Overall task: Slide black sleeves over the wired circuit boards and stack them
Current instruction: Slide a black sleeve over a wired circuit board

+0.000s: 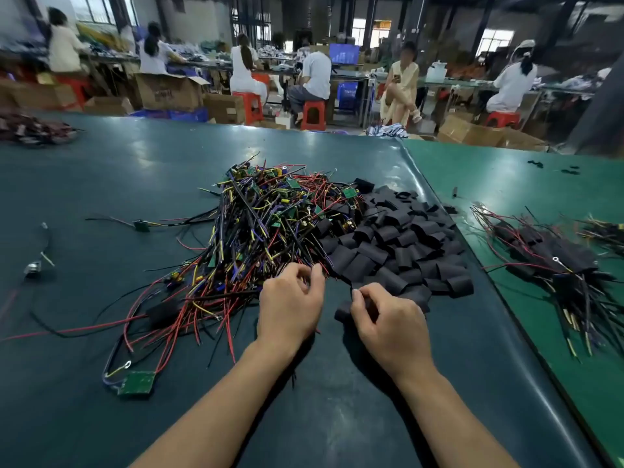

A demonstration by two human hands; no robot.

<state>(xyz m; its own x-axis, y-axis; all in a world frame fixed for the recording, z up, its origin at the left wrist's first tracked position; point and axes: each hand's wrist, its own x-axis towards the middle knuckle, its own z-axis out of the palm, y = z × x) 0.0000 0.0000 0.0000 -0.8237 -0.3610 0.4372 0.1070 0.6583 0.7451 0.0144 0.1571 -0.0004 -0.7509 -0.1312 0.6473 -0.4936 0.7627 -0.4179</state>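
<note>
Surface: dark green mat (pixel 101 184) covering the bench, with a brighter green mat (pixel 506 184) adjoining on the right.
Loose board: green circuit board (pixel 136 383) with red and black wires, lying alone at near left, apart from the heap.
Right hand: right hand (pixel 388 329), fingers curled, pinching one black sleeve (pixel 342 312) just above the mat.
Left hand: left hand (pixel 290 309), fingers curled at the near edge of the wire heap; whether it grips a wire cannot be told.
Wire heap: tangled pile of wired boards (pixel 270 217) at centre, beyond the left hand.
Sleeve heap: pile of black sleeves (pixel 401 244) touching the wire heap's right side, beyond the right hand.
Finished stack: sleeved boards (pixel 557 261) with wires trailing, on the brighter mat, well apart from both heaps.
Stray parts: small wired pieces (pixel 37 261) at far left.
Background: seated people on red stools (pixel 314 114) at long benches, among cardboard boxes (pixel 169 91).
</note>
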